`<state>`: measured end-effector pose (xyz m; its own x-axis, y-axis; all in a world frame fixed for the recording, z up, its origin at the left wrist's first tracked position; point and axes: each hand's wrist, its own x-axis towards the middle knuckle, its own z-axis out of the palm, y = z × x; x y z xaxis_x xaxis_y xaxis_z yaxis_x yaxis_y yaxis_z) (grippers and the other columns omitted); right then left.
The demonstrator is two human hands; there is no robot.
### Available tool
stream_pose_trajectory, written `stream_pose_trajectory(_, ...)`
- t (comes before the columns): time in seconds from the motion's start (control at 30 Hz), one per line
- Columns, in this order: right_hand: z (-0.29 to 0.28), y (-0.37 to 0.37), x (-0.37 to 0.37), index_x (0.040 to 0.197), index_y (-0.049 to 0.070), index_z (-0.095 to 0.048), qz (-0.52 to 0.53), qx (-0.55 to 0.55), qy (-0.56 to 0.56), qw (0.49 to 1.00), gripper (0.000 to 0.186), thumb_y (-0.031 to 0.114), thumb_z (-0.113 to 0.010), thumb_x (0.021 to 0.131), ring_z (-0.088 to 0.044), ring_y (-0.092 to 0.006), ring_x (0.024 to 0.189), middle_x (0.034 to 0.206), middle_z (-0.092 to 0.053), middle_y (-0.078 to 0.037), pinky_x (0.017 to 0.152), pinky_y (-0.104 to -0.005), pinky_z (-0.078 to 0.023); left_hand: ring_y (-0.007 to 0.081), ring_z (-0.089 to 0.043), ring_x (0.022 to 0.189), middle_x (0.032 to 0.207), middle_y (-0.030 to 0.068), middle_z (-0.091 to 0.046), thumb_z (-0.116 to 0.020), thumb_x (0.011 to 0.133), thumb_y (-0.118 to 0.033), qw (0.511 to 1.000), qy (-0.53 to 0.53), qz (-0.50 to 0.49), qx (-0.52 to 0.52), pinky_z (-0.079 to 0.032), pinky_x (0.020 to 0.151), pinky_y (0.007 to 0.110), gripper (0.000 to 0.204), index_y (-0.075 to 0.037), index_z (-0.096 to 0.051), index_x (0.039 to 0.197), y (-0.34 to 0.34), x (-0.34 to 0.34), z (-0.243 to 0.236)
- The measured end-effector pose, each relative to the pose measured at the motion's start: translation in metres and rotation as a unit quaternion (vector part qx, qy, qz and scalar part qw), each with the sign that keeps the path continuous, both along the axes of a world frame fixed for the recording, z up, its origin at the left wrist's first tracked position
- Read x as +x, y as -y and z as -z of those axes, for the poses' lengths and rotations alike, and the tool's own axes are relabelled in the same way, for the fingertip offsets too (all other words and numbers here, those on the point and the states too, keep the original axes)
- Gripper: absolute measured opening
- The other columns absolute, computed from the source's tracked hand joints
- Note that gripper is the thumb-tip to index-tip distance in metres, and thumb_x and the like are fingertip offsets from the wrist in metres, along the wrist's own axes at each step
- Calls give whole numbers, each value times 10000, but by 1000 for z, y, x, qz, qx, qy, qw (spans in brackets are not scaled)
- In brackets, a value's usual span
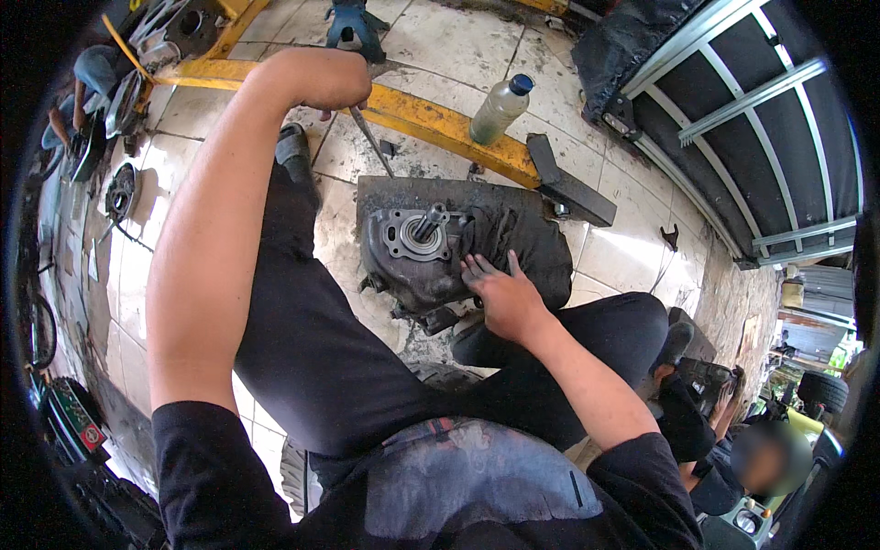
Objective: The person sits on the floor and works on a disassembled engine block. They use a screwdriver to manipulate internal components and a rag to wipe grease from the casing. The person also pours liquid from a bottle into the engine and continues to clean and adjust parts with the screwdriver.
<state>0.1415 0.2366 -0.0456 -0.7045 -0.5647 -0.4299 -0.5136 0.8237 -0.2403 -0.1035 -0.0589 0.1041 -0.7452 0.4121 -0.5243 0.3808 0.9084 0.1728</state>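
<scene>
My left hand [334,84] is raised above the floor, closed on a long thin metal tool [373,140] that slants downward. Below its tip, a dark dirty board [390,192] supports a grimy cast gearbox housing [392,261], whose exposed flange has a bearing and an upright shaft [429,222]. Creased black material [541,252] covers the housing's right side. My right hand [504,298] rests there with fingers spread, fingertips touching it just right of the flange. What exactly lies under those fingers is hidden.
A yellow steel beam [417,119] crosses behind, with a capped bottle [495,115], dark bar [573,188] and blue stand [356,27]. A metal-framed black panel [742,128] occupies upper right. Co-workers appear at left [92,73] and lower right [720,467]. Loose parts [124,192] lie left.
</scene>
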Motion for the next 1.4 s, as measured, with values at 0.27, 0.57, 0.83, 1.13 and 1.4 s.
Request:
stream_pose_trajectory(0.27, 35, 18, -43, 1518, 2, -394, 44, -10, -74, 996, 640, 76, -504, 892, -363, -277, 1491, 1580, -422, -162, 1193, -614, -272, 276, -728, 735, 900, 183, -719, -538, 896, -126, 998, -21, 49, -35, -550, 705, 425, 316, -4, -749, 1097, -2, -11, 5)
stream_pose_trajectory(0.57, 9, 3, 0, 1512, 46, -440, 1, -107, 36, 994, 698, 83, -591, 831, -313, -339, 1509, 1615, -363, -166, 1208, -623, -222, 301, -729, 744, 900, 190, -718, -541, 884, -147, 994, -51, 69, -61, -546, 727, 454, 303, 9, -746, 1042, 3, -1, 1)
stream_pose_trajectory(0.83, 5, 2, -8, 1515, 281, -477, -11, -9, -57, 998, 676, 113, -605, 872, -326, -309, 1511, 1613, -399, -58, 1175, -721, -178, 304, -720, 706, 924, 203, -712, -562, 898, -164, 998, -27, 47, -9, -533, 717, 455, 292, 38, -731, 1024, 2, -14, 11)
stream_pose_trajectory(1.13, -8, 7, 22, 1526, 92, -435, 34, 36, -54, 997, 689, 145, -647, 873, -351, -308, 1496, 1569, -451, -106, 1175, -711, -184, 291, -708, 685, 910, 203, -702, -542, 913, -152, 998, -44, 41, 0, -549, 716, 441, 300, 48, -722, 1047, 15, -5, 6)
stream_pose_trajectory(1.4, 28, 27, -20, 1471, 17, -473, 88, -23, -92, 992, 600, 100, -552, 883, -375, -340, 1473, 1545, -454, -180, 1167, -682, -242, 287, -705, 688, 916, 199, -713, -547, 895, -159, 999, -30, 39, 22, -550, 695, 416, 303, 15, -743, 1048, 5, 2, -2)
